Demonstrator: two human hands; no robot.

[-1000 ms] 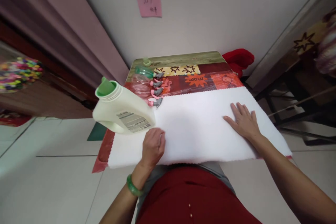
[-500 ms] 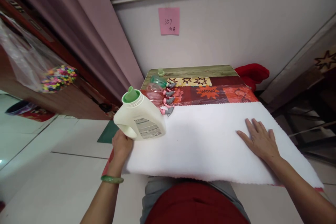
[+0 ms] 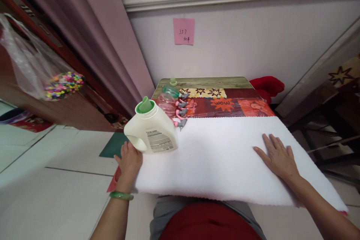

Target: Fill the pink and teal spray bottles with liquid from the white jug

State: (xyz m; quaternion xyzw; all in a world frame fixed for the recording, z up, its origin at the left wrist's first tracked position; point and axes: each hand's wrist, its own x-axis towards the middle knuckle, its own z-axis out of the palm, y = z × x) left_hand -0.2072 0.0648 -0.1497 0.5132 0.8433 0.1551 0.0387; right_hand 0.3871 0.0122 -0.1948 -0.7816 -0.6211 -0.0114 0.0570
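My left hand (image 3: 129,159) rests at the left edge of the table beside a white detergent jug (image 3: 150,129), its fingers loosely spread. The jug stands upright with its handle toward that hand and a green pouring spout (image 3: 145,105) in its open mouth. Fingertips are close to the jug's base; whether they touch it I cannot tell. My right hand (image 3: 279,157) lies flat with fingers apart on a white fleecy cloth (image 3: 213,157) covering the near part of the table. Behind the jug lie several spray bottles, including a green one (image 3: 170,90) and a clear pink one (image 3: 166,105).
A green cap (image 3: 173,81) sits at the table's back left. Patterned red cloth (image 3: 202,107) shows past the white one. A plastic bag of colourful bits (image 3: 64,86) hangs at left. A red item (image 3: 266,87) is beyond the right corner. A pink note (image 3: 184,31) is on the wall.
My left hand has opened out, its thumb now showing to the left. The right hand and the jug stay in place on the cloth. The view has shifted slightly.
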